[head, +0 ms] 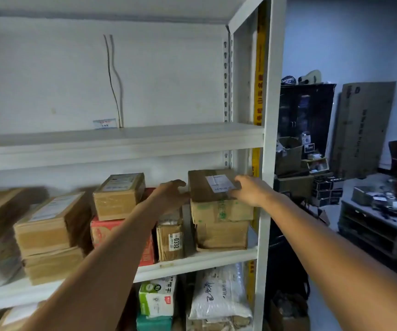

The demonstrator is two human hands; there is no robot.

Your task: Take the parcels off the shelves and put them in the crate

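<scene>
Top brown parcel [202, 187] between my hands, left hand [171, 194] flat against its side, right hand [250, 191] open-fingered on its top

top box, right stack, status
Left hand at its left side, right hand on its top. Top box sits on green-printed box. Nothing blocking.

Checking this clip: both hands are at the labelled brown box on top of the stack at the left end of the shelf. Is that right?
No. The stack stands at the right end of the shelf, beside the white upright, not the left. The head view shows the left hand and right hand both at the labelled brown box on top of it.
</scene>
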